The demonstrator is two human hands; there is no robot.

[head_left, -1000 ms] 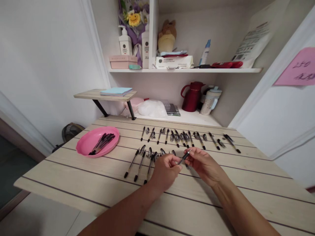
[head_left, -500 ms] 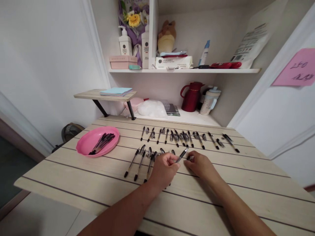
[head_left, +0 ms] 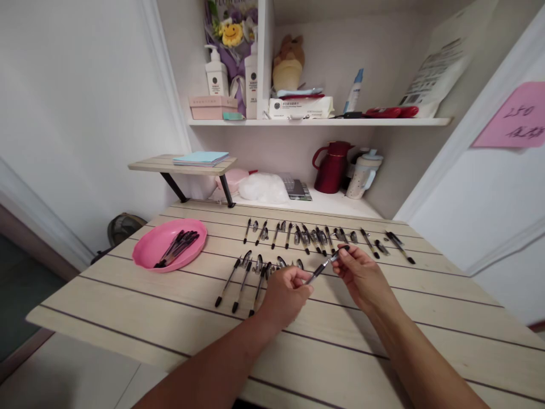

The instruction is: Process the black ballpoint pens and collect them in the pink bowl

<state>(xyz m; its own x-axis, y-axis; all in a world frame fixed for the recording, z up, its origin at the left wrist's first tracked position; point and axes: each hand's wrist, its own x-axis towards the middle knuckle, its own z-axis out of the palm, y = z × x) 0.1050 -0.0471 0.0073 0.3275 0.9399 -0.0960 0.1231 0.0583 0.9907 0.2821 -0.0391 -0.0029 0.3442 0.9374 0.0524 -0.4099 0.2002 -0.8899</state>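
Note:
Pinched in my left hand (head_left: 287,292) is a pen (head_left: 317,273) with a dark grip, its tip pointing up and right. My right hand (head_left: 360,275) is closed on a pen cap (head_left: 340,252), clear with a black end, held right at the pen's tip. Whether the tip has entered the cap I cannot tell. Left of my left hand lie uncapped pens (head_left: 240,287) with loose caps (head_left: 259,263) above them; my hand hides some of these. Farther back runs a row of more pens and caps (head_left: 288,235).
A pink dish (head_left: 142,258) holding several pens (head_left: 181,245) stands at the table's left. Behind it a small raised shelf (head_left: 149,165) bears blue paper (head_left: 202,158). At the back are a red jug (head_left: 331,167) and a pale bottle (head_left: 363,176).
My right hand has risen from the tabletop with a cap and brought it to the pen's tip. My left hand has stayed nearly still, holding the pen.

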